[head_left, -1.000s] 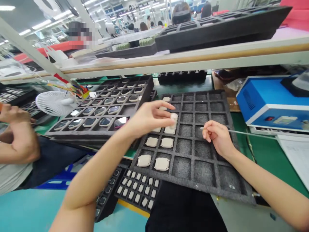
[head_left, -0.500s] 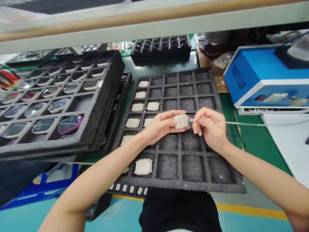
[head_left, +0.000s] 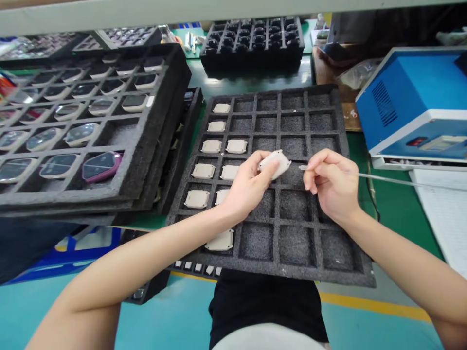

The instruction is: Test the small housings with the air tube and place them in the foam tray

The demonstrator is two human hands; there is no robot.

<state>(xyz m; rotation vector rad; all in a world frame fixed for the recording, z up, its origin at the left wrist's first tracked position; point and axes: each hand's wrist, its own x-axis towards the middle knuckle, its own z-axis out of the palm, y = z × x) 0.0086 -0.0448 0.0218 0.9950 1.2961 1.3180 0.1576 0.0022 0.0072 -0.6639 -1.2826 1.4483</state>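
Observation:
My left hand [head_left: 246, 187] grips a beige watch case [head_left: 280, 160], rounded-square with small lugs at its corners, and tilts it above a black foam tray [head_left: 259, 265]. To its right, my right hand [head_left: 333, 182] pinches a thin clear tube [head_left: 394, 181]. The tube's short pale tip points left towards the watch case, with a gap between them. Similar beige cases [head_left: 203, 170] lie in pockets of the tray's two left columns; my left hand and forearm hide part of these columns.
A stack of foam trays [head_left: 136, 165] at left holds watches, among them a purple one [head_left: 102, 166]. At right stands a blue machine [head_left: 404, 87] beside white paper [head_left: 434, 209]. A tray of black pieces [head_left: 253, 41] lies at the back, and a shelf edge [head_left: 182, 17] crosses overhead.
The watch case has turned in my left hand, and my thumb now lies across it. The tube tip, close to the case before, is now farther from it. The camera view has shifted.

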